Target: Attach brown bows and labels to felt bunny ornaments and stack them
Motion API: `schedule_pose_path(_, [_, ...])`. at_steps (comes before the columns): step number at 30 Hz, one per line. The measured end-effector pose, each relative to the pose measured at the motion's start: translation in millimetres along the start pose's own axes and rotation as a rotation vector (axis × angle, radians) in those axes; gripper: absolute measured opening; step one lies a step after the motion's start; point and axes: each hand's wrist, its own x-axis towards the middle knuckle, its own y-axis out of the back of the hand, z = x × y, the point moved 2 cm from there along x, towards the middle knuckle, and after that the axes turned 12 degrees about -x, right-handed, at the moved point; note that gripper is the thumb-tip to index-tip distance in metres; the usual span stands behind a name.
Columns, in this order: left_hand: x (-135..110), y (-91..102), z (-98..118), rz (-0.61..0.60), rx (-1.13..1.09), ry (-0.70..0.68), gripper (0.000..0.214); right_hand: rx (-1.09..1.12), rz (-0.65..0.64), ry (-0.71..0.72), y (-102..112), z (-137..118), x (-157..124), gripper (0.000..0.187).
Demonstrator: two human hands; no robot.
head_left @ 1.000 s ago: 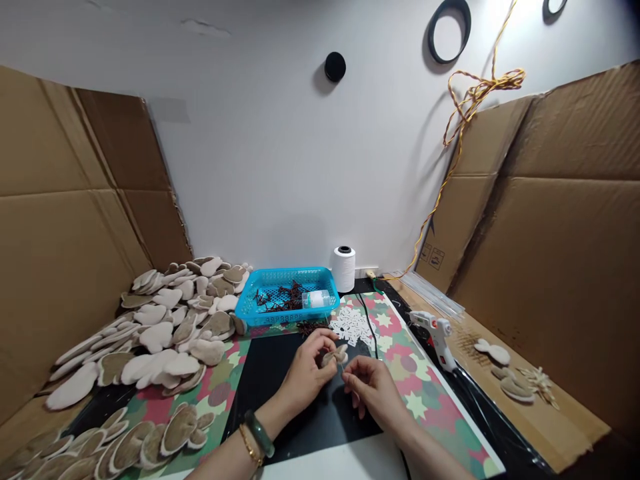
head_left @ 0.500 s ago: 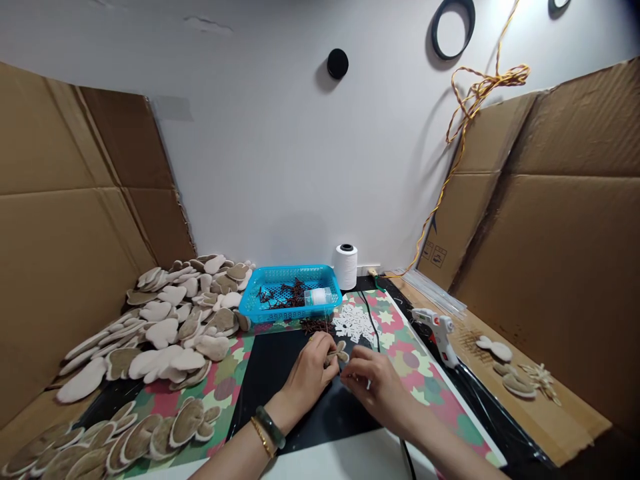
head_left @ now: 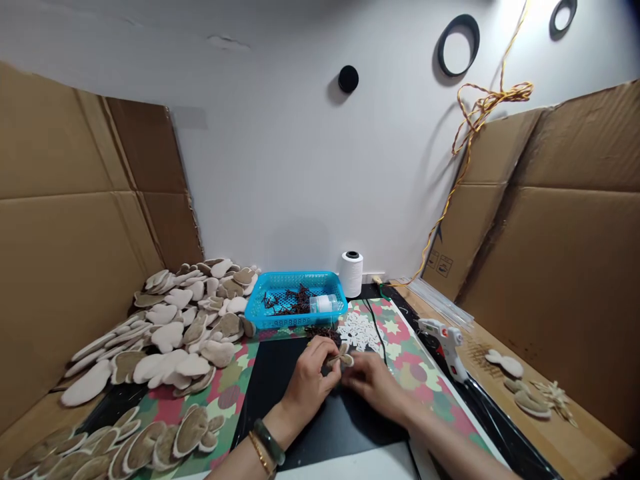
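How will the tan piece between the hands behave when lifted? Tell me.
The tan piece looks soft and fuzzy, so it will probably bend, not stay stiff. Being small and thin, it is likely light. Its narrow lobes beside the fingers may flop or fold.

A green jade bangle (head_left: pixel 269 442) and thin gold bracelet (head_left: pixel 261 454) on the left wrist (head_left: pixel 281 423)

A black mat (head_left: pixel 330 420) is leaving room near the left hand (head_left: pixel 313 380); a blue plastic basket (head_left: pixel 295 276) is blocking far, beige fabric shapes (head_left: pixel 165 337) crowding left.
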Motion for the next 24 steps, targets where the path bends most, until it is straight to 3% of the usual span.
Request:
schedule_pose_path(2, [1.2, 0.0, -3.4, 0.000, 0.012, 0.026, 0.018, -0.076, -0.043, 0.187, 2.3, -11.0, -18.0, 0.023])
schedule_pose_path(4, [1.7, -2.2, -3.1, -0.034, 0.004, 0.018, 0.016, -0.137, -0.026, 0.256, 13.2, -18.1, -13.9, 0.027])
schedule_pose_path(7, [0.6, -5.2, 3.7, -0.065, -0.031, -0.029, 0.018, -0.051, -0.031, 0.174, 26.9, -11.8, 23.3, 0.026])
schedule_pose_path(10, [-0.8, -3.1, 8.9, -0.023, -0.054, -0.036, 0.020, 0.053, -0.110, 0.115, 18.7, 3.4, 47.0, 0.029])
schedule_pose_path(13, [-0.1, 2.2, 5.3, 0.061, -0.031, -0.005, 0.018, 0.069, -0.147, 0.128, -2.7, 8.0, 26.7, 0.038])
schedule_pose_path(14, [0.6, 3.6, 3.0, 0.083, -0.015, 0.005, 0.017, 0.058, -0.095, 0.134, -6.7, 6.1, 14.4, 0.037])
schedule_pose_path(16, [2.1, 4.8, -0.9, 0.101, 0.010, 0.009, 0.018, -0.054, 0.008, 0.191, -6.6, -2.8, -5.7, 0.031])
schedule_pose_path(18, [3.1, 3.8, -1.2, 0.082, 0.008, -0.018, 0.019, -0.172, 0.047, 0.261, 3.2, -12.8, -7.9, 0.029])
schedule_pose_path(21, [2.9, 1.9, 3.9, 0.058, -0.008, -0.053, 0.020, -0.102, -0.006, 0.236, 22.7, -13.0, 24.6, 0.030])
schedule_pose_path(24, [1.9, 2.8, 8.6, 0.073, -0.029, -0.049, 0.020, 0.140, -0.194, 0.081, 23.7, 2.0, 58.7, 0.033])
